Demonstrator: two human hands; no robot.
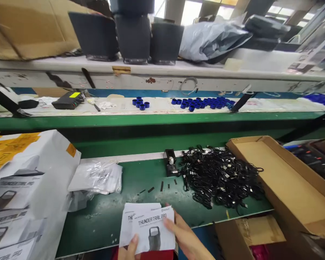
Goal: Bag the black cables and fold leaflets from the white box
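Observation:
Two white printed leaflets, or small stacks of them, are in my hands near the table's front edge. The front leaflet (144, 236) reads "THUNDER TRAIL PRO" above a picture of a dark speaker with a handle. Behind it, the rear leaflet (125, 225) sticks out to the left with similar print. My left hand (128, 250) closes on the lower left, thumb on top. From the right, my right hand (185, 236) pinches the front leaflet's right edge, thumb over its face and fingers behind. How many sheets lie underneath is hidden.
Black cables (222, 177) are heaped right of a tape dispenser (170, 162) and several black strips (161, 186). Plastic-bagged items (97, 177) and boxes with speaker pictures (11, 195) stand left. An open cardboard tray (287, 173) is right. Blue rings (197, 104) sit on the shelf.

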